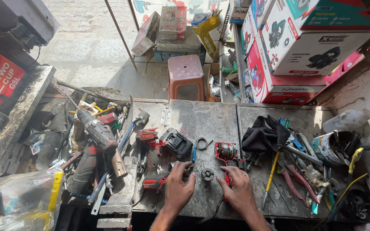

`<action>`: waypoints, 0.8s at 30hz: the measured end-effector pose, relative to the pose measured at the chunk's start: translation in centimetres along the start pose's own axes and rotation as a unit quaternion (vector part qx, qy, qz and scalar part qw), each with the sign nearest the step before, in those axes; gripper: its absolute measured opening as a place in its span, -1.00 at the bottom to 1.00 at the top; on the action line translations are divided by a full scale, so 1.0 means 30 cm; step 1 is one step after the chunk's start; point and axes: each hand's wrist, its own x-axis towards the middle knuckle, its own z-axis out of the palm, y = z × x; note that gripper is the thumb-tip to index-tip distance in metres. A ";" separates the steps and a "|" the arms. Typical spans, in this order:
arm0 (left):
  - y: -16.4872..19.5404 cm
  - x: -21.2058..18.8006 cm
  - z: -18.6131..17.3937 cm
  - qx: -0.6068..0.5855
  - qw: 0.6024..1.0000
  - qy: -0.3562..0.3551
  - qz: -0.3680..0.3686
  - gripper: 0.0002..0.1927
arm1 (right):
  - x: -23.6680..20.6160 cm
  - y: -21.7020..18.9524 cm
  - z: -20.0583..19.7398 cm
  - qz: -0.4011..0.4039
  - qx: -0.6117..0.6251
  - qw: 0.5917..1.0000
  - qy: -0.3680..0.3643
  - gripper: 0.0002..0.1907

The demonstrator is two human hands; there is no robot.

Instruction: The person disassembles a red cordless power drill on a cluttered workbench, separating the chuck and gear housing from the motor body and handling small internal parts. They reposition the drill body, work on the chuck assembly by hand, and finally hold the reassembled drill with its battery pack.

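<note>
Nearest the camera, the left hand [177, 187] lies fingers spread on the grey metal bench [204, 117], its fingertips at a small dark metal part [185, 167]; whether it grips that part cannot be told. The right hand [237, 191] rests flat, fingers loosely apart, over the lower end of an opened red power-tool housing [226, 155] whose motor shows at the top. Between the two hands sits a small round gear-like part [207, 173], touched by neither. Just beyond, a metal ring [201, 143] lies beside a black battery pack [176, 143] and a red tool body [147, 137].

To the right, a white bucket [329, 147] holds dark tools and rods (too jumbled to tell apart), with a black cloth [264, 134] and loose screwdrivers near it. At left, a tray [123, 199] is heaped with drills and hand tools. Further off stand a pink plastic stool [186, 77] on a paved floor, and stacked cardboard tool boxes [296, 47].
</note>
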 end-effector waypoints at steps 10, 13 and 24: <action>-0.026 0.056 -0.128 0.121 0.982 0.134 0.048 -0.67 | -0.059 0.162 -0.009 0.302 0.051 0.952 -0.021 -0.48; -0.018 0.039 -0.092 0.149 0.981 0.104 0.070 -0.68 | -0.065 0.178 0.018 0.336 0.075 0.937 -0.059 -0.44; -0.009 0.101 0.031 0.117 0.980 -0.020 0.160 -0.59 | -0.097 0.171 0.037 0.359 0.058 0.927 -0.089 -0.53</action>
